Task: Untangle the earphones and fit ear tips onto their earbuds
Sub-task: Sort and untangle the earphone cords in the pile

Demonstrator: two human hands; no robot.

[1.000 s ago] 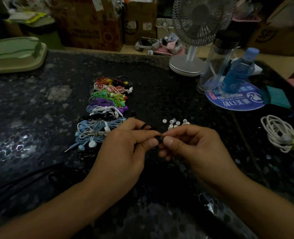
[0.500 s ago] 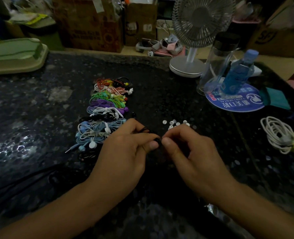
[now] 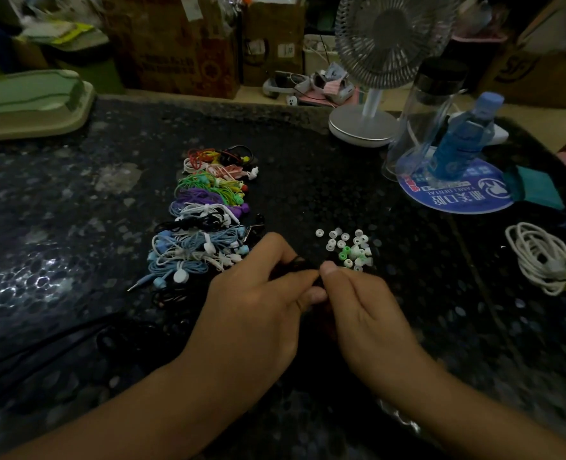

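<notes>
My left hand point(image 3: 258, 303) and my right hand point(image 3: 364, 310) meet at the fingertips over the dark table, both pinching a black earphone point(image 3: 296, 264) whose cable loops above my left fingers. The earbud itself is mostly hidden between the fingers. A row of coiled earphones point(image 3: 205, 220) in red, pink, green, purple, white, black and blue lies just left of my hands. A scatter of small white and green ear tips point(image 3: 348, 249) sits just beyond my right hand.
A desk fan point(image 3: 374, 104) stands at the back right, beside a clear bottle point(image 3: 427, 114) and a blue bottle point(image 3: 460, 141) on a round blue pad. A coiled white cable point(image 3: 540, 257) lies far right. More black cables point(image 3: 135, 336) lie at the left near my arm.
My hands have shifted slightly toward me and my right hand has turned its back to the camera, uncovering more of the ear tips. Both still pinch the black earphone.
</notes>
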